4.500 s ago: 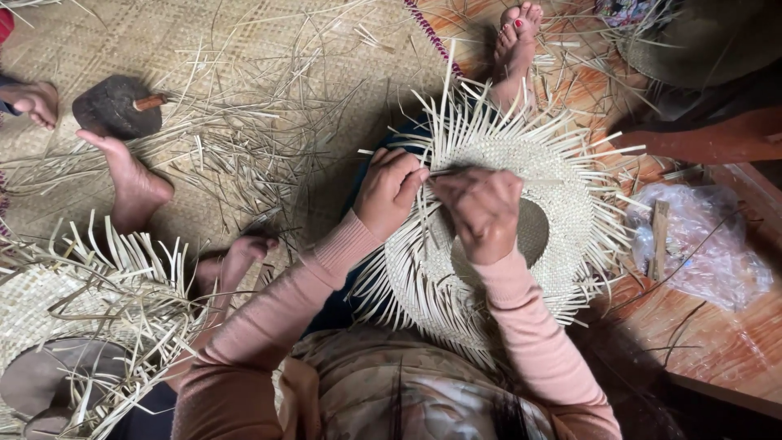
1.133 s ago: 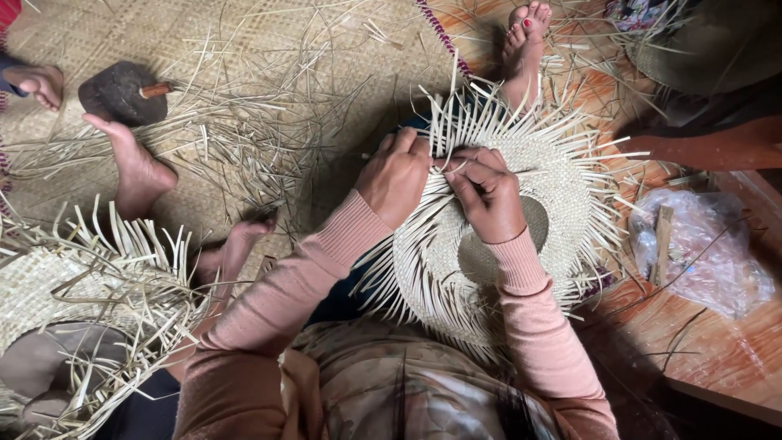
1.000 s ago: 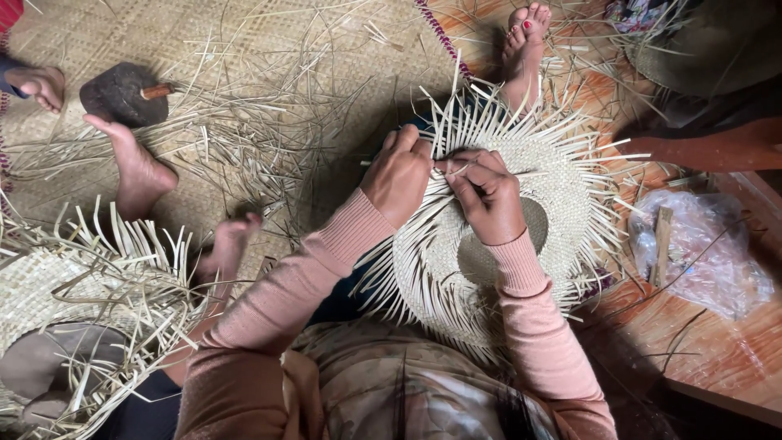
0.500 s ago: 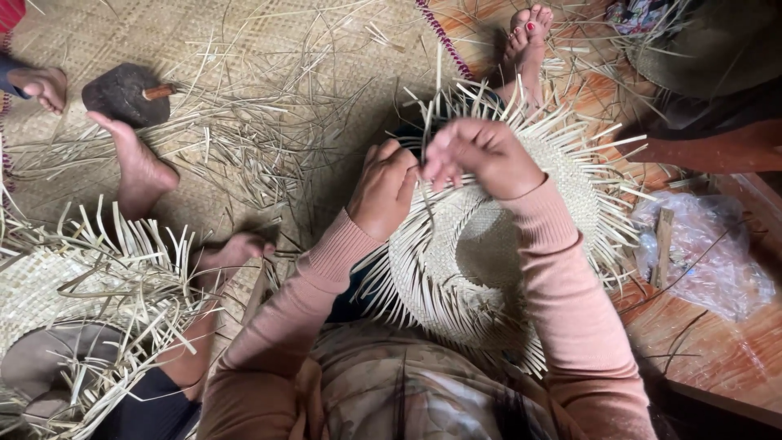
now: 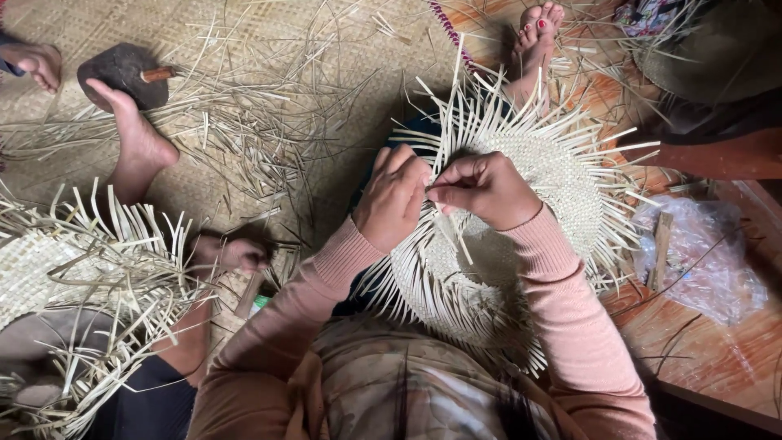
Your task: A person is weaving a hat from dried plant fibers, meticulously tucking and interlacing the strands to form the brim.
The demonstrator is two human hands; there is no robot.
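Two hands work on one round woven piece [image 5: 562,175], which rests over the person's lap with loose strip ends bristling all round its rim. The left hand [image 5: 393,198] lies curled on the weave at its near-left edge, fingers together and bent over the strips; whether it pinches one cannot be told, since its fingertips are hidden behind the right hand's. The right hand [image 5: 486,190] is closed in a pinch, thumb and forefinger on a thin strip [image 5: 450,224] that runs down and away from it across the weave. A second woven piece [image 5: 57,277], also fringed, lies at the left, cut off by the frame edge. Three bare feet show: one [image 5: 537,31] beyond the round piece, one [image 5: 134,134] at the left on the mat, and one [image 5: 34,63] half out of view at the top left corner. Another person's hand [image 5: 236,254] sits in shadow beside the second piece, hard to make out. Scattered strips [image 5: 269,106] cover the mat [image 5: 269,33]. One dark stone [image 5: 122,72] with a short stick lies near the left foot. A clear plastic bag [image 5: 700,253] lies on the wooden floor [image 5: 709,367] at the right.
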